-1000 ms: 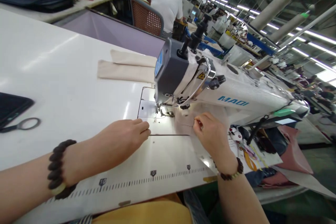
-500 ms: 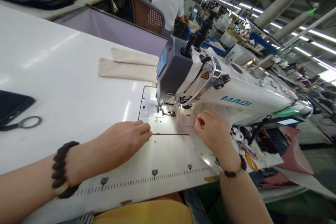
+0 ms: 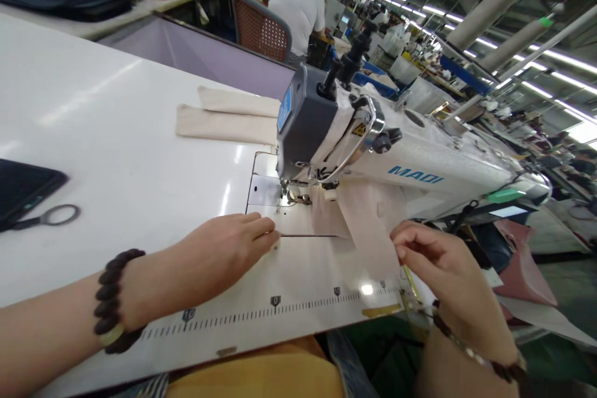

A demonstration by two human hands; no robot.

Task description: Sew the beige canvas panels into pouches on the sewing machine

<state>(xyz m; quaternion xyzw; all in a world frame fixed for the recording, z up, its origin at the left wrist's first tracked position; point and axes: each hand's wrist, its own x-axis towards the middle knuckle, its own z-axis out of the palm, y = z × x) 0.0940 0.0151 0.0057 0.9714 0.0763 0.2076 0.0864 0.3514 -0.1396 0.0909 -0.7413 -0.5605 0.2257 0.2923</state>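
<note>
Pinching the pale cloth (image 3: 370, 227) by its edge: your right hand (image 3: 431, 258). Cloth runs partly under the sewing machine (image 3: 312, 121); two strips (image 3: 224, 125) lie beyond. No seam visible; done versus remaining unclear. Left hand (image 3: 228, 245): fingers together, grip untellable. Cloth's far end hidden.

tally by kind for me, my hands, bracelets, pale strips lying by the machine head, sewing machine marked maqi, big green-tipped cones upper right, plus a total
Hands: left hand, right hand = 2
Bracelets: left bracelet, right bracelet = 2
Pale strips: nearer strip, farther strip = 2
Sewing machine: 1
Green-tipped cones: upper cone, lower cone = 2
Total: 9
</note>
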